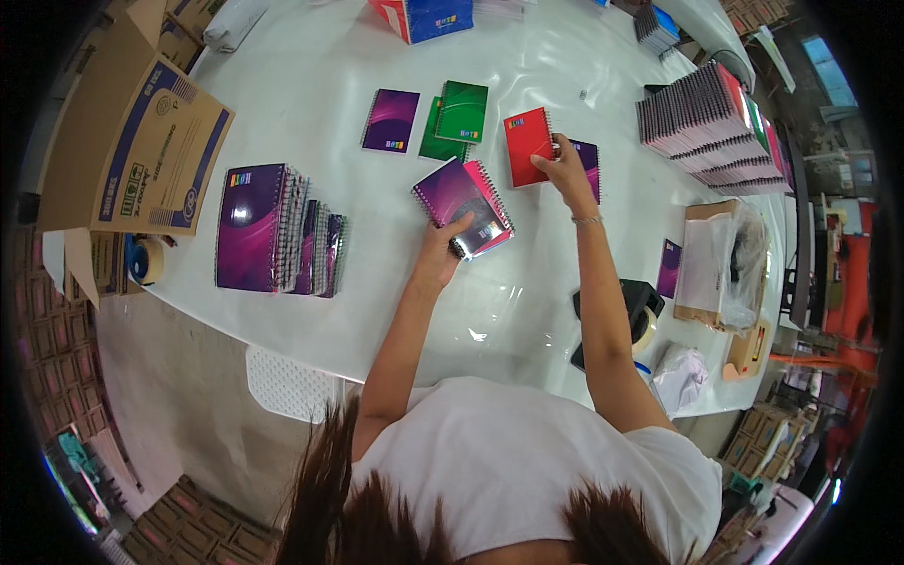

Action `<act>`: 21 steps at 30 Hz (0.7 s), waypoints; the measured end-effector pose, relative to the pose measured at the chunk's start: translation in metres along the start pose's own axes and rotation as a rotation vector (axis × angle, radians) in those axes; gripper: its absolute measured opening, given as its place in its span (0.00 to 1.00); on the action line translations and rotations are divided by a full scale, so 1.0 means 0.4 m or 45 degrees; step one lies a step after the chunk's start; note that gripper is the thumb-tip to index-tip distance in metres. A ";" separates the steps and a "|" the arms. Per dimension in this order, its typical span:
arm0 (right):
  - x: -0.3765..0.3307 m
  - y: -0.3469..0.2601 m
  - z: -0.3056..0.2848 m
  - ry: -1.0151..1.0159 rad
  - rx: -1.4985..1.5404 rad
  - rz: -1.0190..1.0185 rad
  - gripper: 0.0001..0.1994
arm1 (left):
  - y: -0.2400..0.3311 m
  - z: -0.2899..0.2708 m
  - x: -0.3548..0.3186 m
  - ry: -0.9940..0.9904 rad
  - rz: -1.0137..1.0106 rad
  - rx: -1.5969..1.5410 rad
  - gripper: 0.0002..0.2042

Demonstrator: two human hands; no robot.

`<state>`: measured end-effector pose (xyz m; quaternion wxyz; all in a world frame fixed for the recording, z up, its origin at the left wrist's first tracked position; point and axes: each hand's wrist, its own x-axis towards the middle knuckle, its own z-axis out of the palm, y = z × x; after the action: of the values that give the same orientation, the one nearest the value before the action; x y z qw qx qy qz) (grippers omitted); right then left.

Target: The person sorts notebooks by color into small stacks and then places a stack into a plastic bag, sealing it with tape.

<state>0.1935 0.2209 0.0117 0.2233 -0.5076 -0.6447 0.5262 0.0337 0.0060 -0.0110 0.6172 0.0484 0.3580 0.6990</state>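
My left hand (443,247) is closed round a few small spiral notebooks, with a purple notebook (461,205) on top and a pink notebook (489,193) showing under its edge. A red spiral notebook (527,143) is gripped at its right edge by my right hand (563,169). Partly hidden behind that hand lies another purple notebook (588,158). Beyond my left hand, two green notebooks overlap, the upper green notebook (463,111) covering much of the other. To their left a single purple notebook (391,120) lies flat.
Stacked larger purple notebooks (250,226) stand at the left, near an open cardboard box (160,141). A tall pile of spiral notebooks (702,127) rises at the right. Nearer are a tape dispenser (636,301) and a carton with clear plastic (711,268). The white table (377,320) has a curved front edge.
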 end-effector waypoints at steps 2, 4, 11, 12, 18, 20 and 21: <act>-0.060 -0.073 0.009 -0.118 0.180 -0.048 0.28 | 0.011 -0.002 -0.003 0.019 -0.046 -0.079 0.23; -0.135 -0.178 0.039 -0.247 0.213 -0.011 0.28 | 0.017 -0.019 -0.003 0.021 -0.041 -0.168 0.26; 0.044 -0.080 0.205 0.099 -0.514 -0.440 0.35 | 0.051 -0.018 -0.007 0.039 0.063 -0.028 0.24; 0.098 -0.048 0.239 0.219 -0.518 -0.431 0.35 | 0.053 -0.020 -0.004 0.058 0.057 -0.024 0.24; 0.213 -0.036 0.316 0.243 -0.385 -0.319 0.35 | 0.074 -0.053 -0.014 0.161 0.047 -0.110 0.25; 0.218 -0.024 0.271 0.315 -0.344 -0.385 0.35 | 0.072 -0.057 -0.016 0.138 0.064 -0.109 0.25; 0.209 -0.022 0.235 0.198 -0.226 -0.358 0.34 | 0.071 -0.058 -0.015 0.125 0.072 -0.110 0.26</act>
<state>0.0805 0.2534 -0.0334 0.2982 -0.4694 -0.7340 0.3899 -0.0005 -0.0091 -0.0100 0.5804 -0.0024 0.3557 0.7326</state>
